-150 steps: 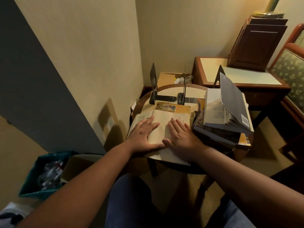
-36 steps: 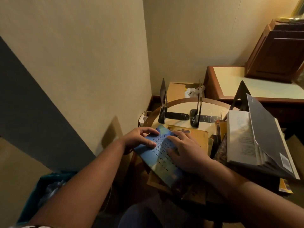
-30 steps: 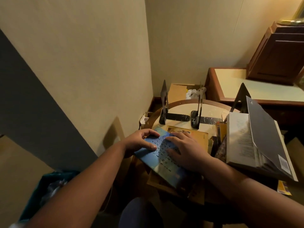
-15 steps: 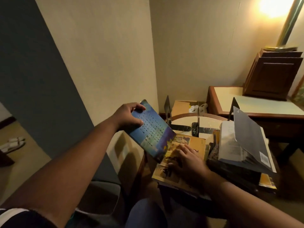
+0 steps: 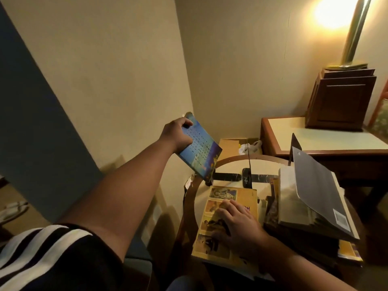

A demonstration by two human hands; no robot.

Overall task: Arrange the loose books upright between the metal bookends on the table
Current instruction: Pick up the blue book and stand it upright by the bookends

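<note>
Over the left rim of the round wood-edged surface [image 5: 231, 159]: my left hand [image 5: 177, 135] grips a blue text-covered paperback [image 5: 199, 156], tilted in the air.
Right hand: my right hand [image 5: 237, 223] lies flat, fingers spread, on a yellow picture-cover book [image 5: 245, 196].
Bookends: black metal bookends [image 5: 247, 177] stand upright behind that book, by the paperback's lower corner.

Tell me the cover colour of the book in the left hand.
The book is blue with rows of dark text, seen in the head view.

The room is dimly lit by a lamp [image 5: 331, 12] glaring at upper right. Shadows are cast leftward on the wall [image 5: 117, 70], and edges are bent by the wide lens.
</note>
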